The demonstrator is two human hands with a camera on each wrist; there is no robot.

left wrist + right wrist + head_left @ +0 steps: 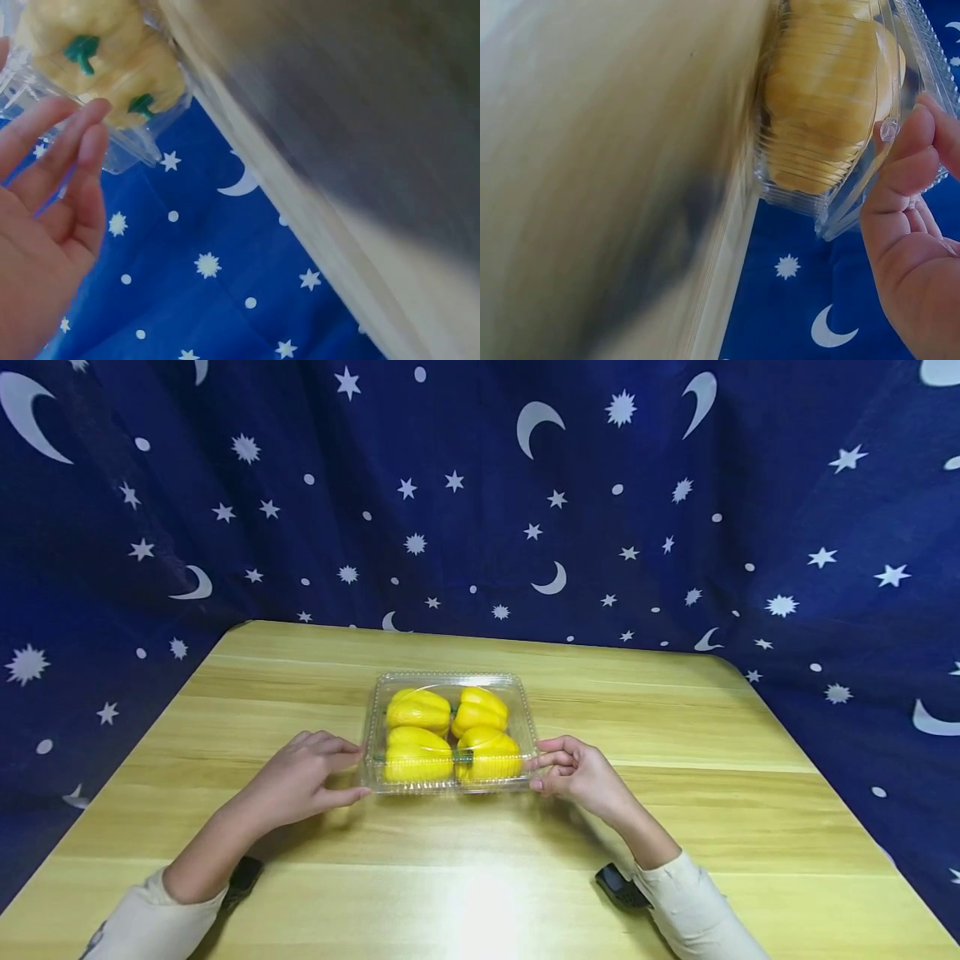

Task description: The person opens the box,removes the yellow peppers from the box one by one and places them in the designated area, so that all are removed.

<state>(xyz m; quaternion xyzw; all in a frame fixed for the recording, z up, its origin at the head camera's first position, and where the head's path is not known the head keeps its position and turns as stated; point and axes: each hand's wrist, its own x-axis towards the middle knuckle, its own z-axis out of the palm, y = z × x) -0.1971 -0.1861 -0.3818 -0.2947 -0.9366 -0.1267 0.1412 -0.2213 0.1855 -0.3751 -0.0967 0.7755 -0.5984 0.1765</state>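
A clear plastic clamshell box with a ribbed rim lies on the table, its lid down. Inside are several yellow bell peppers, and green stems show at the middle. At the box's left side is my left hand, thumb and fingers apart, fingertips against the edge. The left wrist view shows those fingers fairly straight beside the clear wall. My right hand pinches the rim at the right front corner between thumb and fingers. Close up in the right wrist view, that hand has its fingertips on the rim.
The light wood table runs back to a dark blue curtain printed with white moons and stars. Black devices sit under both wrists, one by the left cuff and one by the right cuff.
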